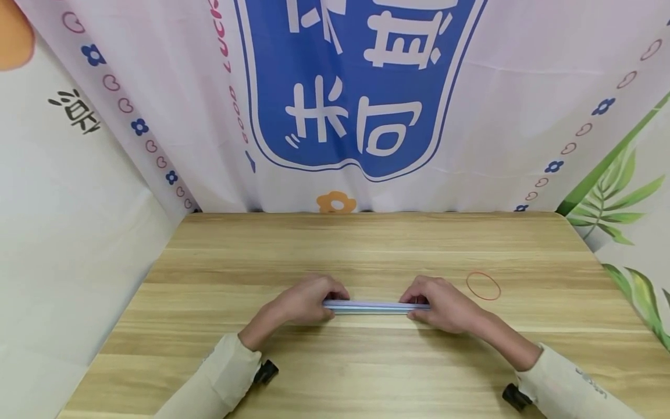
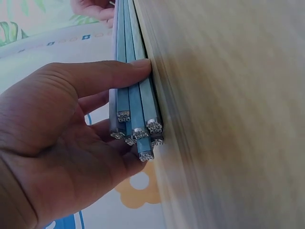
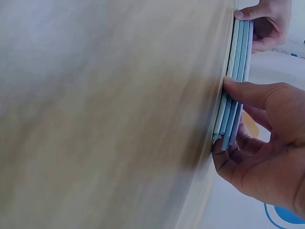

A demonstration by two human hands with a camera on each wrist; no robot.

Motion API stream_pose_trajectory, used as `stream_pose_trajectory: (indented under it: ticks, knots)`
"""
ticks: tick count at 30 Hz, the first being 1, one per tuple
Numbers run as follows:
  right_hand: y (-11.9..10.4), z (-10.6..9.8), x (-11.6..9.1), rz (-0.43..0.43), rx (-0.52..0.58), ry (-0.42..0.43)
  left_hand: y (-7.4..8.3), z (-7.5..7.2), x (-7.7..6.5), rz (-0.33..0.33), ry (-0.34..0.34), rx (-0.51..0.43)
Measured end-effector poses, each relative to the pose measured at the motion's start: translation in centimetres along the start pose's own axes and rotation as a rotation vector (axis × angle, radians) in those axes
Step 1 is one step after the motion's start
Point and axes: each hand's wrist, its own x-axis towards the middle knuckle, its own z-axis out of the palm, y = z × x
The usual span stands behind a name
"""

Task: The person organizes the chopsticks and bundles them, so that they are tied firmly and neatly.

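Note:
A bundle of chopsticks (image 1: 373, 308) in pale blue, teal and lilac lies crosswise at the middle of the wooden table (image 1: 366, 372). My left hand (image 1: 307, 299) grips its left end, thumb on the near side and fingers behind. In the left wrist view the chopsticks (image 2: 136, 100) show square ends with embossed silver caps, stacked unevenly. My right hand (image 1: 445, 305) pinches the other end the same way. Seen from the right wrist, the slimmer plain tips of the chopsticks (image 3: 230, 112) stick out a little past the thumb, close against the tabletop.
A thin red rubber band (image 1: 489, 299) lies on the table just beyond my right hand. Behind the table's far edge hangs a printed curtain (image 1: 502, 134) with a blue sign. Patterned cloth walls (image 1: 78, 233) flank both sides. Black wrist straps show at both sleeves.

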Motion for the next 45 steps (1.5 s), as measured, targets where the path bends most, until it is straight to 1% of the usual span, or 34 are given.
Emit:
stream_pose_trajectory:
  ticks: [3, 7, 11, 16, 21, 28, 33, 37, 41, 45]
  knots:
    - [0.0, 0.0, 0.0, -0.002, 0.018, -0.002, 0.1, 0.0, 0.0, 0.01, 0.0, 0.037]
    - [0.0, 0.0, 0.0, -0.021, 0.034, 0.004, 0.2, 0.0, -0.1, -0.006, -0.008, 0.053]
    - [-0.1, 0.1, 0.1, -0.029, 0.059, -0.001, 0.3, -0.1, -0.1, -0.018, -0.021, 0.05]
    - [-0.2, 0.1, 0.2, -0.013, 0.094, -0.024, 0.5, -0.1, -0.1, -0.029, -0.022, 0.031]
    - [-0.5, 0.1, 0.2, -0.008, 0.074, -0.036, 0.5, 0.1, -0.1, -0.044, -0.024, 0.027]
    - [-1.0, 0.2, 0.1, -0.016, 0.016, -0.01, 0.6, 0.1, -0.2, -0.043, -0.019, 0.057]
    - [-1.3, 0.2, 0.2, -0.006, 0.036, -0.032, 0.8, 0.1, -0.3, -0.039, -0.008, 0.062]
    - [-1.6, 0.3, 0.2, -0.007, 0.016, -0.04, 1.0, 0.1, -0.4, -0.035, -0.005, 0.056]
    - [-2.0, 0.4, 0.0, -0.028, -0.055, -0.004, 1.2, 0.2, -0.5, -0.047, 0.007, 0.049]
    - [-2.5, 0.3, -0.1, -0.041, -0.095, 0.038, 1.3, 0.1, -0.5, -0.068, 0.055, 0.038]
